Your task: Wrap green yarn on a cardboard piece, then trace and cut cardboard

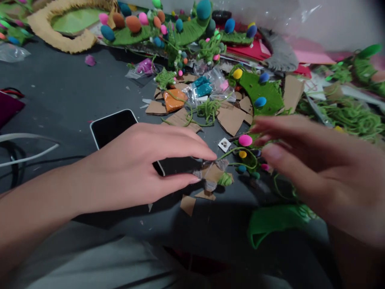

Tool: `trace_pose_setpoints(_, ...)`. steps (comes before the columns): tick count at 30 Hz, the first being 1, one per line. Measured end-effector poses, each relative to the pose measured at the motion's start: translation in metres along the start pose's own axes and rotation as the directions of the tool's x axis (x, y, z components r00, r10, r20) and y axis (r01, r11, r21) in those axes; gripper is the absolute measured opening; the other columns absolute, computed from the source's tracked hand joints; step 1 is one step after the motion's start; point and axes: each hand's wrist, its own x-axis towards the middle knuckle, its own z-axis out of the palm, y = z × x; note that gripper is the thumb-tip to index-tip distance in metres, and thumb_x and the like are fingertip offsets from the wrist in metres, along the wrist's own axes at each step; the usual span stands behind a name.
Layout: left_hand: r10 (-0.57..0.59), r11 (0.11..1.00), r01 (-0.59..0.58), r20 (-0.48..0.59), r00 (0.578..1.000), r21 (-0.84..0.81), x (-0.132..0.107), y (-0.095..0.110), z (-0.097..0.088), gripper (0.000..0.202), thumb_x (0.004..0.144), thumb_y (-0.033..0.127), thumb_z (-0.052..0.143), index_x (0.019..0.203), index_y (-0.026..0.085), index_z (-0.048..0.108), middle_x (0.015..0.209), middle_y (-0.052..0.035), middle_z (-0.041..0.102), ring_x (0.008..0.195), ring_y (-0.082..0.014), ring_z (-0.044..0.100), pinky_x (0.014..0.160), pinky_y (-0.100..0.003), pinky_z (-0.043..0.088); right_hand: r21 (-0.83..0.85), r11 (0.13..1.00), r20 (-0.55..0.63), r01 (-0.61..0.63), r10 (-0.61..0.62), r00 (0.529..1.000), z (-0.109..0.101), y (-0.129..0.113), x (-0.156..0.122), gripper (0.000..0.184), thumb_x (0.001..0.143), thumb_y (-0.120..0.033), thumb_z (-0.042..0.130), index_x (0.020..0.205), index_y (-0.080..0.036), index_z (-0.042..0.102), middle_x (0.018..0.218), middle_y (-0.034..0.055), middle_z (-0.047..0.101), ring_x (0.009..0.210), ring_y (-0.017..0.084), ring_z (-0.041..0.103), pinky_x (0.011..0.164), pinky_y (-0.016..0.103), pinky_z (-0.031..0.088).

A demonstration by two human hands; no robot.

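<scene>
My left hand (144, 164) reaches across a dark phone (112, 126), its fingers stretched toward a small cardboard piece wrapped in grey and green yarn (214, 175); fingertip and thumb touch its left edge. My right hand (313, 168) hovers to the right, blurred, fingers extended leftward above a green yarn strand with small coloured balls (245, 154). A pink ball (245, 140) sits just beyond those fingertips. A green felt scrap (270, 222) lies below the right hand.
Cardboard scraps (230, 118), green yarn tangles (351, 116), plastic bags of clay (201, 88) and yarn-wrapped shapes studded with coloured balls (135, 28) crowd the far side of the grey table (60, 92). Cables (27, 148) lie at left.
</scene>
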Motion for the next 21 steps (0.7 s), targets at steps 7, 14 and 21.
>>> trace_pose_setpoints(7,0.089,0.995,-0.089,0.012,0.996,0.034,0.000,0.009,0.001,0.024,0.100,0.021,0.068,0.122,0.028,0.075,0.124,0.0064,0.079,0.105,-0.0109,0.077,0.097,-0.015,0.057,0.050,0.998,0.229,-0.024,0.012,0.973,0.013,-0.016,-0.005,0.010,0.098,-0.024,0.075,0.093,-0.031,0.080,0.100,-0.0075,0.083,0.094,0.013,0.078,0.089,0.020,0.061)
trace_pose_setpoints(14,0.086,0.995,-0.086,0.000,0.996,0.057,-0.003,0.018,0.002,0.023,0.101,0.018,0.065,0.120,0.029,0.071,0.125,0.0081,0.077,0.099,-0.0102,0.077,0.093,-0.015,0.058,0.084,0.994,0.255,-0.068,0.045,0.966,0.008,-0.020,-0.005,0.010,0.097,-0.028,0.076,0.088,-0.029,0.081,0.096,-0.0051,0.083,0.083,0.013,0.076,0.076,0.020,0.059)
trace_pose_setpoints(21,0.076,0.996,-0.076,0.010,0.997,0.055,-0.005,0.018,0.002,0.024,0.100,0.019,0.066,0.121,0.032,0.069,0.124,0.0086,0.076,0.094,-0.0095,0.076,0.086,-0.014,0.057,0.107,0.988,0.283,-0.112,0.078,0.956,0.007,-0.020,-0.003,0.008,0.096,-0.029,0.078,0.090,-0.029,0.083,0.096,-0.0053,0.083,0.083,0.012,0.075,0.072,0.018,0.057)
